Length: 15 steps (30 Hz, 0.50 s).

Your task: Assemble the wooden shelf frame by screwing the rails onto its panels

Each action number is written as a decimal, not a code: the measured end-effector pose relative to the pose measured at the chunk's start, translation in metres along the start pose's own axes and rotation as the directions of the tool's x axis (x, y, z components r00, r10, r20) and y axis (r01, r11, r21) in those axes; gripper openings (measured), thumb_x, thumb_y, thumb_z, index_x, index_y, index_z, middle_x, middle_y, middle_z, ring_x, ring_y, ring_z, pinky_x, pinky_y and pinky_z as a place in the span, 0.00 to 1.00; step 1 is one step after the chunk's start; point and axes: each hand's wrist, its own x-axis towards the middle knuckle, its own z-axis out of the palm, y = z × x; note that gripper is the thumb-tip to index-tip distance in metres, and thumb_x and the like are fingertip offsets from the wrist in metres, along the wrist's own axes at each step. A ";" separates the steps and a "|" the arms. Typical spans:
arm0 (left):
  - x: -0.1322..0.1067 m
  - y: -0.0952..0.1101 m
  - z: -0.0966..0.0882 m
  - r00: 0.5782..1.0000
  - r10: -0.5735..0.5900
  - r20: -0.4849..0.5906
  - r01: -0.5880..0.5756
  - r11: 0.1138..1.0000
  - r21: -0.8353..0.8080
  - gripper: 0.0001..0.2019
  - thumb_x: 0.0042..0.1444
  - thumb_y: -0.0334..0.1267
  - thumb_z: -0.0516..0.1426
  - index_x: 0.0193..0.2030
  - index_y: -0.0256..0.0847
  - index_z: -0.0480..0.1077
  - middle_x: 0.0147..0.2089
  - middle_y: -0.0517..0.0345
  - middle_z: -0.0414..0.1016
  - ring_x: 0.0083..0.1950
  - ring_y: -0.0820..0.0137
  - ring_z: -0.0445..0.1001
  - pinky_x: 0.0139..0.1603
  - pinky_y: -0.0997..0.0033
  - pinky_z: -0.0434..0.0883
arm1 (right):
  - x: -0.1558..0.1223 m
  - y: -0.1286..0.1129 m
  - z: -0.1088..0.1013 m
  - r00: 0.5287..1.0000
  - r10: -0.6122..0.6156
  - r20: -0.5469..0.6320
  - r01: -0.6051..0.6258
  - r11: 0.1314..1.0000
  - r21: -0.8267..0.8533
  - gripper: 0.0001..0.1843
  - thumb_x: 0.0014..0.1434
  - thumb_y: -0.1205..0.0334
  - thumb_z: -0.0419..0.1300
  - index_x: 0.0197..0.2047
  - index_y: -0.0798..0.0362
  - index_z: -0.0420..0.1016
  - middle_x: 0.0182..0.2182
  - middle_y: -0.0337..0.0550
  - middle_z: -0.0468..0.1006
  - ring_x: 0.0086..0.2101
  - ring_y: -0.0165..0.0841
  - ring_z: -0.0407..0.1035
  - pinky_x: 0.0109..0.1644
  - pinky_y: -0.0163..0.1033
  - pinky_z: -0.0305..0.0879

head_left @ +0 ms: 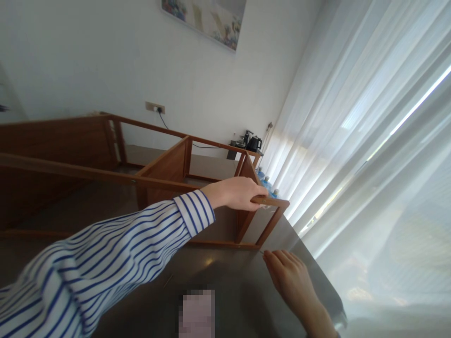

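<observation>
A brown wooden shelf frame with several panels lies on its side across the grey table. My left hand, at the end of a striped sleeve, reaches over it and grips the top rail near the right end, fingers wrapped round the wood. Close to the lower right corner of the frame is my right hand, its fingers closed in a pinch. A thin metal rod pokes out from these fingertips towards the frame's corner; most of it is hidden, and I cannot tell whether it touches the wood.
Another thin metal piece lies on the grey table. Beyond the frame's right end stand blue-tinted water bottles and a black kettle. White curtains hang along the right, past the table's edge. A blurred patch covers something at the bottom.
</observation>
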 end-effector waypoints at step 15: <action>-0.137 0.021 0.080 0.798 0.288 -0.529 -0.072 0.918 0.390 0.04 0.57 0.33 0.57 0.39 0.39 0.71 0.36 0.57 0.76 0.38 0.71 0.72 0.43 0.69 0.70 | -0.072 0.003 0.082 0.942 0.311 0.129 -0.315 0.949 0.006 0.12 0.65 0.64 0.52 0.47 0.45 0.73 0.34 0.42 0.78 0.35 0.37 0.72 0.37 0.39 0.61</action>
